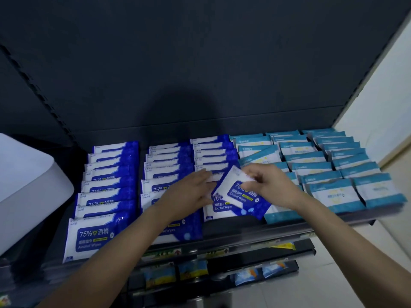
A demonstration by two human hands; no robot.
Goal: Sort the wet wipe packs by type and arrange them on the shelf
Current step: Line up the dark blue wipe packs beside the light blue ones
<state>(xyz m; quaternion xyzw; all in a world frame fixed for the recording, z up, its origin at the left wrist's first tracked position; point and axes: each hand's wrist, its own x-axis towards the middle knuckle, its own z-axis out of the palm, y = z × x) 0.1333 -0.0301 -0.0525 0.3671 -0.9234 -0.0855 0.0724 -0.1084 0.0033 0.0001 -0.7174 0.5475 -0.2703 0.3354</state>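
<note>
Dark blue and white alcohol wipe packs [104, 196] fill three overlapping rows on the left and middle of the dark shelf [244, 232]. Light blue and white wipe packs [333, 192] fill the rows on the right. My right hand [266, 181] pinches the top edge of one tilted dark blue alcohol wipe pack [241, 195] over the third row. My left hand [191, 192] lies with straight fingers on the packs of that third row, just left of the held pack.
A white plastic bin [26, 185] stands at the left end of the shelf. Lower shelves [222, 270] below hold small colourful packs. A pale wall [378, 107] borders the shelf on the right. The shelf's back panel is dark.
</note>
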